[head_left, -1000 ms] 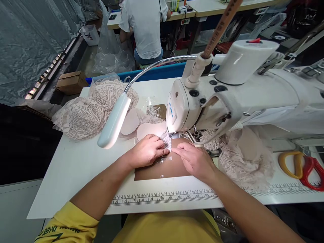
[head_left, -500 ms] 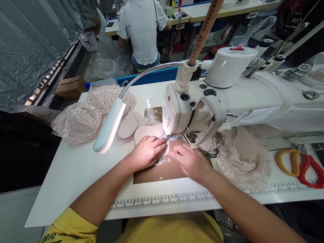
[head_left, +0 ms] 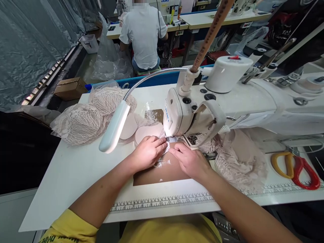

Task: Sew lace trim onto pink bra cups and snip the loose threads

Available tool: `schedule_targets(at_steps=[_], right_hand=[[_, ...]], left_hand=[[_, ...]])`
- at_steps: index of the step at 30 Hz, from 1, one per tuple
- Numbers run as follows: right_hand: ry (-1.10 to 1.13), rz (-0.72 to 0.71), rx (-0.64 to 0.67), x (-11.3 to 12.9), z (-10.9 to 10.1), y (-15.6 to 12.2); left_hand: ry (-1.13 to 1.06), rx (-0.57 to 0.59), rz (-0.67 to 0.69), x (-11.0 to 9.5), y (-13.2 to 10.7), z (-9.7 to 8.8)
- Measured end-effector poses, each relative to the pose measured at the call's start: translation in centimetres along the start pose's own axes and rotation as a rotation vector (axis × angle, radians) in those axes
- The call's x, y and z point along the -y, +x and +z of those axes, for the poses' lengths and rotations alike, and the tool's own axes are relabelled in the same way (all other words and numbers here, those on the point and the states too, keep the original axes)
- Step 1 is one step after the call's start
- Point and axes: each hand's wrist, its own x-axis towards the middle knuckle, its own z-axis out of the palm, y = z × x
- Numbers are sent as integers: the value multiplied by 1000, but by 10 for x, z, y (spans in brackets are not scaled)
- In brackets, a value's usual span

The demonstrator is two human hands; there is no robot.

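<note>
A pale beige lace piece with smooth cups lies under the head of a white sewing machine. My left hand rests on its lace edge, just left of the presser foot, fingers stretched out and pressing down. Close in front of the needle area, my right hand has curled fingers, with thumb and forefinger pinching the fabric's near edge. Both hands are over a brown plate on the table, partly covered with clear tape. The needle tip is hidden.
Lace cups are piled at the left; more lace fabric lies right of my right hand. Scissors with red and yellow handles rest at the right. A gooseneck lamp overhangs the left side. A person in white sits beyond.
The view has shifted slightly, so the scissors and machine appear a little displaced. Both hands keep nearly the same place on the lace.
</note>
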Motion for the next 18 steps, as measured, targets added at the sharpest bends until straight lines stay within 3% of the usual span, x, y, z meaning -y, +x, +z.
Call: schedule_targets(at_steps=[9, 18], right_hand=[[-87, 103, -10, 0, 8, 4], [2, 90, -51, -3, 9, 2]], left_hand=[[6, -24, -6, 9, 1, 1], [52, -43, -62, 9, 3, 1]])
